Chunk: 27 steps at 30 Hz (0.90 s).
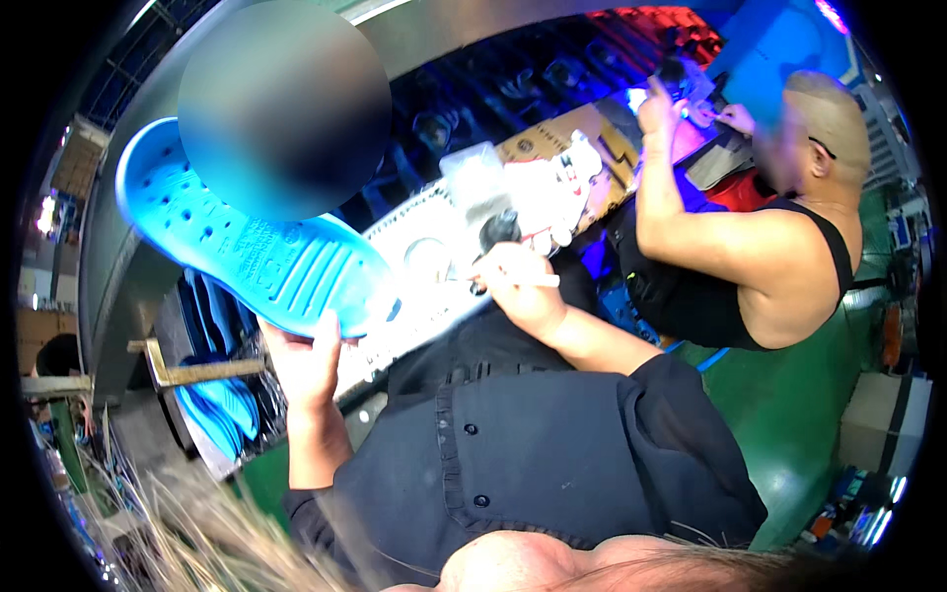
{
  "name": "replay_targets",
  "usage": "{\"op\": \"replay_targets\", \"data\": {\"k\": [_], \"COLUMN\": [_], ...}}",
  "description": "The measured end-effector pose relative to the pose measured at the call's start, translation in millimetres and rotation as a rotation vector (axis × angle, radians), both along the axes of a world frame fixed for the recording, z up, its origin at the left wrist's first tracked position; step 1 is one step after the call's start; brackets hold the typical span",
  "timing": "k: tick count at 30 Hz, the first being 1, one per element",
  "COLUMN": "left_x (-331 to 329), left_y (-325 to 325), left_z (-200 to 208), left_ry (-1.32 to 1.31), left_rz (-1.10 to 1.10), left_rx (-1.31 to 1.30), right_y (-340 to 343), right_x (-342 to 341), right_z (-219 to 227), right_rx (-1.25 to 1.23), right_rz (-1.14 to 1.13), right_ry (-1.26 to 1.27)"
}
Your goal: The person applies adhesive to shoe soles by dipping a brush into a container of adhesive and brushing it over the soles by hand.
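My left hand point(308, 370) grips the near edge of a large blue shoe sole point(296, 259), thumb on top and fingers underneath. The sole is tilted, with holes at its far-left end and raised ribs at its right end. My right hand point(525, 288) is closed around a thin, pale stick-like tool point(546, 280), perhaps a brush. Its tip points left, apart from the sole, over the bright white work surface point(395, 321). Beside that tip is a small round white dish point(427, 255), partly washed out by glare.
A clear plastic container point(475, 176), a dark lump point(501, 230) and crumpled white-and-red material point(564, 192) lie beyond my right hand. More blue soles point(222, 409) are stacked at lower left. Cardboard point(552, 138) covers the bench toward a co-worker point(755, 227) at right.
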<state>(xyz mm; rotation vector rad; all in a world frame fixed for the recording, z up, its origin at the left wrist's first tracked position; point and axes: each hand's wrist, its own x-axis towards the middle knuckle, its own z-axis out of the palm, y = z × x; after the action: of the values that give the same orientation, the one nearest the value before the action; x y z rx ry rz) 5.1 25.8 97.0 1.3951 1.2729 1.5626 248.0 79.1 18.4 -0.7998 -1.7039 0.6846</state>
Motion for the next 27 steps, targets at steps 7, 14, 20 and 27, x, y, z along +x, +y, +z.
{"op": "replay_targets", "data": {"k": [7, 14, 20, 27], "left_x": [63.9, 97.3, 45.4, -150.3], "left_y": [86.3, 206.5, 123.7, -79.1], "left_z": [76.8, 127.1, 21.3, -155.6], "left_ry": [-0.280, -0.612, -0.365, -0.524], "left_rz": [-0.556, -0.647, -0.584, 0.395], "left_rx": [-0.191, -0.133, -0.360, -0.855], "right_y": [-10.0, -8.7, -4.1, 1.8], "right_x": [26.3, 30.6, 41.3, 10.7], "right_z": [2.2, -1.2, -15.2, -22.7], "right_rx": [-0.191, -0.244, -0.370, -0.406], "right_rz": [-0.019, -0.020, 0.024, 0.122], "right_ry": [0.081, 0.105, 0.128, 0.114]}}
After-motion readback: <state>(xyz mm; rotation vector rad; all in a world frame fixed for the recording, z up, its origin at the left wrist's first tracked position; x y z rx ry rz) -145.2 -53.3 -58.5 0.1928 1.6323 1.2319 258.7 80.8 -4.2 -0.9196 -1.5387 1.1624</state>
